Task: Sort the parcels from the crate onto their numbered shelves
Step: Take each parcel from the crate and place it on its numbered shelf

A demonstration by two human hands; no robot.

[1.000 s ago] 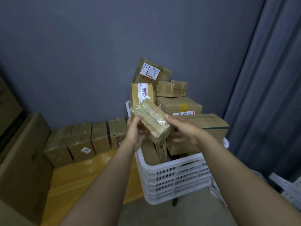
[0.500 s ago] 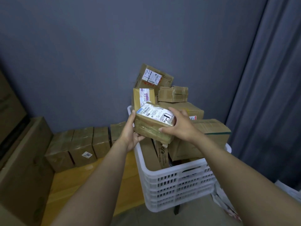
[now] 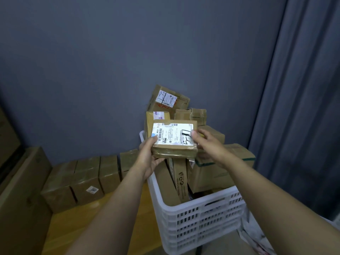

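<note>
I hold a small taped cardboard parcel [image 3: 173,139] above the white plastic crate [image 3: 202,218], its white label facing me with a handwritten number at the right end. My left hand [image 3: 150,155] grips its left end, thumb on the label. My right hand [image 3: 207,144] holds its right end, thumb on the label's edge. The crate is piled with several brown parcels [image 3: 217,168]; one at the top back [image 3: 168,99] shows a label with a handwritten mark.
A row of brown boxes [image 3: 82,179] stands on a wooden surface [image 3: 103,218] left of the crate. A large carton [image 3: 20,199] fills the left edge. Grey wall behind, grey curtain [image 3: 303,107] to the right. White bags [image 3: 257,236] lie beside the crate.
I have turned the parcel over in both hands, so its label now faces me squarely. It has risen slightly, and my view has tilted a little upward.
</note>
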